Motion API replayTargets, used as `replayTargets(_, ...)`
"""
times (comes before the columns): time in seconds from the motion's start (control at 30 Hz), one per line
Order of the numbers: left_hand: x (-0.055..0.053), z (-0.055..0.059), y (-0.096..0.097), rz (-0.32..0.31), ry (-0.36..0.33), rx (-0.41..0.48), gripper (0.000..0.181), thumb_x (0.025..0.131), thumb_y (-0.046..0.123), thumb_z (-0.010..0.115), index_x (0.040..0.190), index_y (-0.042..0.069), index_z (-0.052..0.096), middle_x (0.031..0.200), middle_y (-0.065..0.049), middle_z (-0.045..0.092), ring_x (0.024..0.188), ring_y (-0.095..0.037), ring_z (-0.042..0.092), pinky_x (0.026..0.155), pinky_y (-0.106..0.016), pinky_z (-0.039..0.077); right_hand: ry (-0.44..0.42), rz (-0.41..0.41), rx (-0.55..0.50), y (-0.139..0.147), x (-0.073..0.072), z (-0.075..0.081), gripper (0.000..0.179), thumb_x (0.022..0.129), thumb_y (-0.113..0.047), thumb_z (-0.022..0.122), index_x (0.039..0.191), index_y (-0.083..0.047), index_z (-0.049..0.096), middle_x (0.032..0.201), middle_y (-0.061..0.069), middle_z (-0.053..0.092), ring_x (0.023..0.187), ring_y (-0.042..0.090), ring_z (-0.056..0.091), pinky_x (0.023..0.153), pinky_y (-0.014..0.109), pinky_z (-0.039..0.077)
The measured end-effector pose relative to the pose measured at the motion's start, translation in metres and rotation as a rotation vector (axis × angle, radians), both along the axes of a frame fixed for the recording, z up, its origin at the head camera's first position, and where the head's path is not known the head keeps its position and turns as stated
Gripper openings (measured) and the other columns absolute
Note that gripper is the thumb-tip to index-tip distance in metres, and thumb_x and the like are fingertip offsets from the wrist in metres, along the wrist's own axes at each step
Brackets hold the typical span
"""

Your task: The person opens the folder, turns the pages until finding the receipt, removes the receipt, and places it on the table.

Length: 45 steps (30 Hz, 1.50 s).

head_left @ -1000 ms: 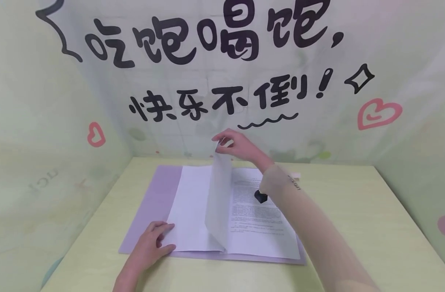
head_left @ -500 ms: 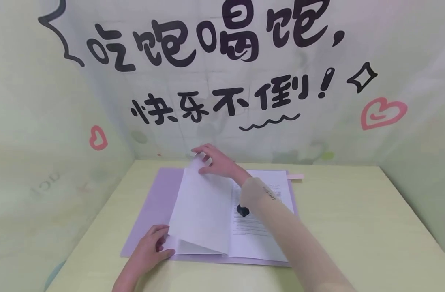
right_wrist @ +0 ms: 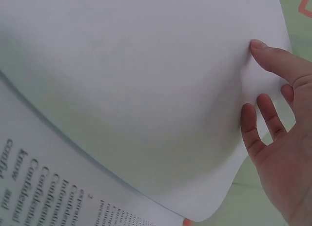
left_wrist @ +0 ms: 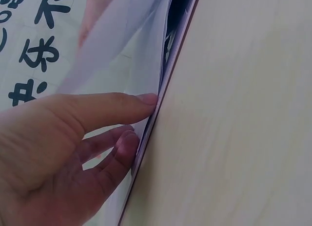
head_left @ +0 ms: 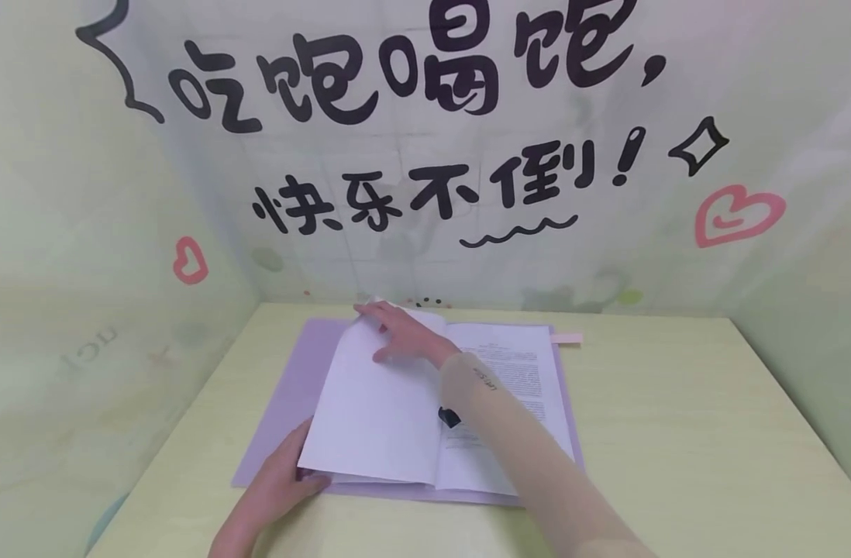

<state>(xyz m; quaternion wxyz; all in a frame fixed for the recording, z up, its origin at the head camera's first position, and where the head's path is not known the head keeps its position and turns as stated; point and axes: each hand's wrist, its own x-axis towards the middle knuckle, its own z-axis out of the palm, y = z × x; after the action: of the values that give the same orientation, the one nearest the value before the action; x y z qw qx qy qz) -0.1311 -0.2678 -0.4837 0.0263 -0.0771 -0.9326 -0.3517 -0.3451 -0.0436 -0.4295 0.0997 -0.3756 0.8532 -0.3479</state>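
A purple folder (head_left: 293, 380) lies spread on the table with white printed sheets inside. A turned page (head_left: 377, 411), blank on its visible side, covers the left stack, its lower edge slightly raised. Across its upper left part reaches my right hand (head_left: 406, 335), fingers spread. In the right wrist view, thumb and fingers touch the bowed page (right_wrist: 146, 89); the index finger is hidden. My left hand (head_left: 280, 469) rests at the folder's lower left corner, partly under the page. Its thumb (left_wrist: 146, 100) touches the sheets' bottom edge, the other fingers bent.
The right side shows a printed sheet (head_left: 523, 372), partly covered by my right sleeve (head_left: 516, 434). A pale pink tab (head_left: 567, 339) sticks out past the folder's right edge. Behind the light wooden table (head_left: 677, 418) hangs a printed curtain (head_left: 425, 271) with large black characters.
My right hand has swung the page from upright over to the left and lowered it, its fingers spreading. The left hand has stayed at the corner, and the page now covers its fingertips.
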Motion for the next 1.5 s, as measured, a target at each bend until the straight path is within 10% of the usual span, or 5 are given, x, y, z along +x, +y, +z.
replayTargets(0.2, -0.007, 0.003, 0.002, -0.002, -0.106, 0.029, 0.115, 0.069, 0.038, 0.089, 0.158, 0.014, 0.02, 0.142, -0.016, 0.055, 0.119, -0.026, 0.061, 0.097, -0.035, 0.051, 0.014, -0.008, 0.123, -0.004, -0.002, -0.02, 0.097, 0.084, -0.015, 0.076, 0.158, -0.033, 0.016, 0.166, -0.002, 0.021, 0.152, 0.022, 0.023, 0.123, 0.041, 0.028)
replayTargets(0.43, -0.01, -0.001, 0.005, 0.004, -0.009, -0.056, 0.074, 0.079, 0.023, 0.082, 0.144, 0.008, 0.05, 0.112, -0.008, 0.061, 0.082, -0.004, 0.049, 0.07, -0.02, 0.046, -0.041, -0.034, 0.157, -0.007, 0.004, -0.032, 0.101, 0.084, -0.014, 0.076, 0.158, -0.038, 0.011, 0.167, -0.007, 0.017, 0.155, 0.025, 0.015, 0.124, 0.047, 0.025)
replayTargets(0.8, -0.01, -0.001, 0.011, -0.026, 0.066, -0.135, 0.058, 0.077, 0.013, 0.081, 0.13, 0.002, 0.062, 0.135, -0.021, 0.054, 0.121, -0.043, 0.053, 0.103, -0.06, 0.044, 0.036, -0.077, 0.316, -0.005, 0.012, -0.03, 0.084, 0.087, -0.028, 0.075, 0.156, -0.033, 0.027, 0.162, -0.009, 0.031, 0.141, 0.022, 0.03, 0.121, 0.048, 0.025)
replayTargets(1.0, -0.008, 0.0, 0.015, -0.037, 0.117, -0.192, 0.054, 0.075, 0.011, 0.081, 0.127, 0.005, 0.065, 0.133, -0.015, 0.06, 0.115, -0.034, 0.051, 0.095, -0.051, 0.045, 0.03, -0.111, 0.392, -0.002, 0.013, -0.03, 0.072, 0.088, -0.04, 0.073, 0.151, -0.03, 0.04, 0.16, -0.008, 0.034, 0.147, 0.025, 0.026, 0.119, 0.047, 0.024)
replayTargets(1.5, -0.009, 0.009, 0.017, -0.02, -0.023, -0.154, 0.056, 0.076, 0.008, 0.08, 0.129, 0.001, 0.062, 0.138, -0.018, 0.057, 0.12, -0.036, 0.059, 0.102, -0.051, 0.048, 0.042, -0.076, 0.388, 0.001, 0.014, -0.029, 0.067, 0.091, -0.04, 0.068, 0.151, -0.03, 0.04, 0.162, -0.004, 0.032, 0.151, 0.023, 0.026, 0.125, 0.049, 0.02)
